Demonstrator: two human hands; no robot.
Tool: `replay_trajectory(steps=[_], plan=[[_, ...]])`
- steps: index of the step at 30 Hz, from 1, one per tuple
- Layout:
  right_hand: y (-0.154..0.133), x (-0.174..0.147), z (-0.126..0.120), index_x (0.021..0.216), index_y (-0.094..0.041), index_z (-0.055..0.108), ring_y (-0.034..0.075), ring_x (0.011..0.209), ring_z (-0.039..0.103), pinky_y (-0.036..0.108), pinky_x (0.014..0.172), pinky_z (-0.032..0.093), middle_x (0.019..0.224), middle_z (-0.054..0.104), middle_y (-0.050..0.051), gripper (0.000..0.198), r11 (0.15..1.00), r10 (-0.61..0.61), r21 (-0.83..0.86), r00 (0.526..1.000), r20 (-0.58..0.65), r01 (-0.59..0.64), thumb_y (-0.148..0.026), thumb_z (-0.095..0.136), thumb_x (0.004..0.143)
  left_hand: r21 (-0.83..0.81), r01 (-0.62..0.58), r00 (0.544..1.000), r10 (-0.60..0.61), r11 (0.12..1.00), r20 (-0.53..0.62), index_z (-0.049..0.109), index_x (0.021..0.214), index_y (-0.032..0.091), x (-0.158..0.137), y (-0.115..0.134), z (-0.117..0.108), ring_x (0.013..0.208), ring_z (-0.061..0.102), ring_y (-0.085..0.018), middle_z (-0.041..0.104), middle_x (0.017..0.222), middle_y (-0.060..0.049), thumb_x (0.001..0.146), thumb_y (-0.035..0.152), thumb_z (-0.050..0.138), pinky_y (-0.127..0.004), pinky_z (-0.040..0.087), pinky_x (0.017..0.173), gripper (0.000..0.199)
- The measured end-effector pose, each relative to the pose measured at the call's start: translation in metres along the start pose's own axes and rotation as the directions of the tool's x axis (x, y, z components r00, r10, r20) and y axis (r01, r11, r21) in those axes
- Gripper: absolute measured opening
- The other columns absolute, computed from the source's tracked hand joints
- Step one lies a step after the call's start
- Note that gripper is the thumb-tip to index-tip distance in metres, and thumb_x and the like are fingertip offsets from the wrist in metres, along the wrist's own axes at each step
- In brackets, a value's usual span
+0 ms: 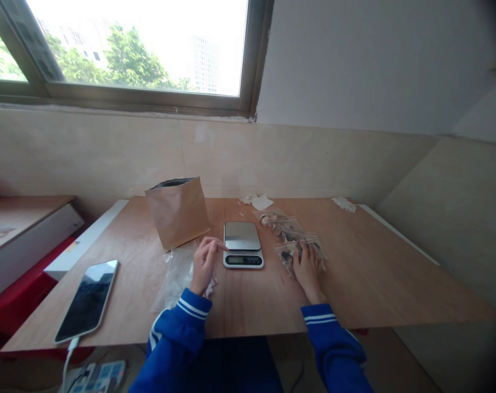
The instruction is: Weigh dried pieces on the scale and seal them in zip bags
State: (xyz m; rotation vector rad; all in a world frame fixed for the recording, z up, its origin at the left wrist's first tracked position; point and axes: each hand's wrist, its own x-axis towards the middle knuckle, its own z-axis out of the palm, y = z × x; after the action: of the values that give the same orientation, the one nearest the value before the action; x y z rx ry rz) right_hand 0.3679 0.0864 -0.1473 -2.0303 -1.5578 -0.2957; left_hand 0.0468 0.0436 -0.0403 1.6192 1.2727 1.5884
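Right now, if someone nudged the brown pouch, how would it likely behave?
The brown pouch stands upright on the table, so it might tip if pushed high up. Its thin-looking sides would probably flex when gripped.

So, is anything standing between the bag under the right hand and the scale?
Nothing visible: only tabletop shows between the bag beneath the right hand and the scale. The left hand is at the scale's opposite edge, outside that gap.
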Motion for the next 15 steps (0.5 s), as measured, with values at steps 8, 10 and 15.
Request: replay_trajectory(steps=[8,10,15], plan=[[-0.006,0.013,0.016,0.132,-0.006,0.048,0.034,0.133,0.037,0.052,0.105,0.031,0.139,0.045,0.025,0.054,0.994,0.006,0.106,0.995,-0.101,0.005,-0.037,0.027,0.094,0.632,0.032,0.815,0.346,0.775,-0.465,0.055,0.13,0.027,0.099,0.041,-0.062,0.13,0.038,-0.029,0.043,0.142,-0.009,0.09,0.024,0.047,-0.048,0.024,0.109,0.041],[-0.007,0.012,0.016,0.134,-0.005,0.046,0.035,0.133,0.036,0.055,0.104,0.031,0.142,0.041,0.027,0.055,0.991,0.049,0.132,0.991,-0.123,-0.032,-0.038,0.027,0.094,0.67,0.093,0.813,0.333,0.736,-0.478,0.059,0.124,0.025,0.123,0.037,-0.076,0.137,0.028,-0.032,0.039,0.146,-0.01,0.091,0.025,0.046,-0.052,0.018,0.11,0.036],[-0.009,0.015,0.005,0.131,-0.005,0.047,0.036,0.135,0.033,0.058,0.103,0.032,0.14,0.041,0.028,0.051,0.966,0.075,0.257,0.97,-0.23,-0.014,-0.034,0.029,0.093,0.75,0.085,0.91,0.256,0.656,-0.327,0.069,0.094,0.021,0.134,0.022,-0.093,0.127,0.04,-0.032,0.059,0.123,-0.012,0.092,0.035,0.043,-0.051,0.021,0.105,0.03]])
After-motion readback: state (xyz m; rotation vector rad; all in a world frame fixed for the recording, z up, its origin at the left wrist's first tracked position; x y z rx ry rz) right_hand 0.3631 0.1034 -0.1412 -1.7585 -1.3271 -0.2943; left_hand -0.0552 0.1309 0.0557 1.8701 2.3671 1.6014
